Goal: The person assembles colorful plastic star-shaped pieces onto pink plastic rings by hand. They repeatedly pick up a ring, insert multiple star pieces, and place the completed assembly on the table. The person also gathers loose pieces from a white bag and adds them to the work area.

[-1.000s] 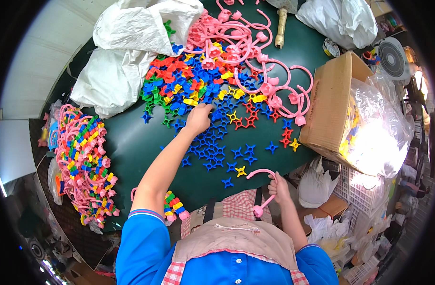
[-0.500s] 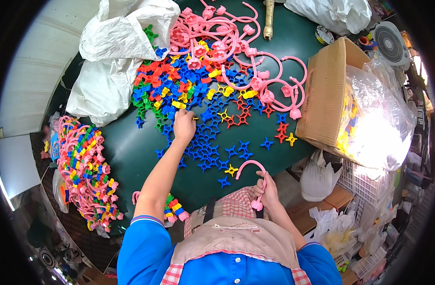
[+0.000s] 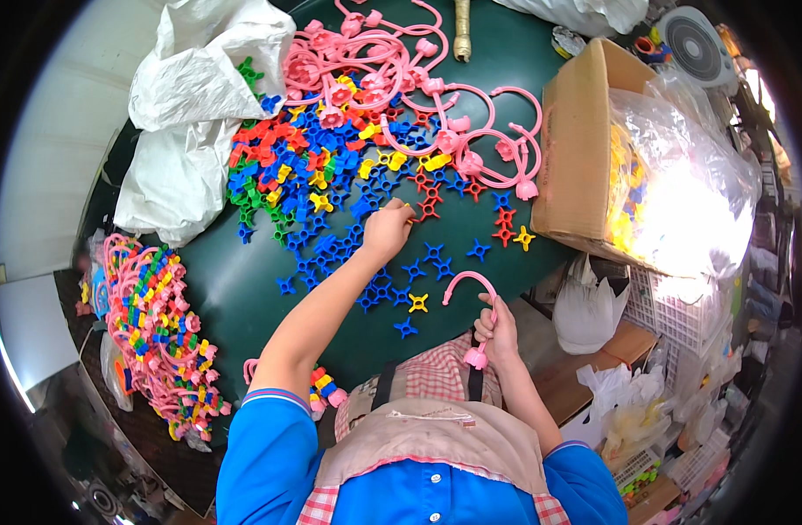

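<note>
My left hand [image 3: 388, 229] reaches over the pile, its fingers pinched together. A sliver of a yellow star-shaped plastic piece shows at its fingertips; the rest is hidden. Blue star-shaped pieces [image 3: 379, 289] lie around that hand, with red ones [image 3: 430, 194] just beyond. Near the table's front edge, my right hand [image 3: 497, 327] is closed around a pink curved tube [image 3: 472, 275]. The tube's hooked end points up and left, and its flower-shaped end [image 3: 476, 358] hangs below the fist. A loose yellow star piece [image 3: 418, 303] lies left of the tube.
Pink flower-ended tubes [image 3: 366, 70] heap at the back. White sacks [image 3: 178, 175] stand at the back left. Finished-looking strung pink tubes [image 3: 160, 341] pile on the left. A cardboard box [image 3: 576, 149] with a plastic liner stands on the right. The green table [image 3: 243, 306] lies beneath.
My left hand has moved right across the pile, toward the red pieces. My right hand still grips the pink tube. The whole view has shifted slightly.
</note>
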Demonstrator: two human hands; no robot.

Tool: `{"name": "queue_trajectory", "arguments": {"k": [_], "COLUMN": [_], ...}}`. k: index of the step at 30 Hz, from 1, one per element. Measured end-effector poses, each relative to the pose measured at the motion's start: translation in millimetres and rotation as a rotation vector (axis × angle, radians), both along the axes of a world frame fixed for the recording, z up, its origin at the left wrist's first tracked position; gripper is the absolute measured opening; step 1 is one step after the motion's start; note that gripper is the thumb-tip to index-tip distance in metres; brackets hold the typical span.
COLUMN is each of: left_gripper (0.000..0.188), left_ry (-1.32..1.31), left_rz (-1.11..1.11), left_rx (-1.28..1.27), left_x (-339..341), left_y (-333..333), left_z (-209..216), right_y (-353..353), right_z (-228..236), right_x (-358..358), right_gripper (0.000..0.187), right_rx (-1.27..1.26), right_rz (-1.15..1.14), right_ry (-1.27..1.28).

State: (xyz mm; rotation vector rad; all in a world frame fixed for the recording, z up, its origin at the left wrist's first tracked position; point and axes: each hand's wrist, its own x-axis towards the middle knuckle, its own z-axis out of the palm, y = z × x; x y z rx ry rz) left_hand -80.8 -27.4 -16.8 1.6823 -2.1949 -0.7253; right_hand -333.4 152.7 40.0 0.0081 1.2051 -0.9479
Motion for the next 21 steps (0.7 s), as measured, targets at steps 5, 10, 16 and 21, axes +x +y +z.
{"name": "queue_trajectory", "arguments": {"k": [5,10,16,21], "left_gripper": [0.015,0.008,0.025,0.022], "left_ry": [-0.019,-0.265,0.939,1.611], "left_rz": [-0.286,-0.359,0.368,0.762], "left_rx": [-0.161,-0.059,0.861,1.005], "left_x": [-38,-44,3,20], "left_y": [45,60,42,73], "left_z": [12,-15,12,29], "right_y": [10,6,-30,-47], "right_z": [-2,10,28,29], "right_x": [-3,8,42,86], "right_gripper": [0.034,0.033,0.035,0.042], "right_rx": [-0.025,-0.123,-0.346,-0.375], "right_rz": [-0.076,-0.092,-0.27,-0.192], "right_ry": [-0.015,0.159,0.121,-0.114]}}
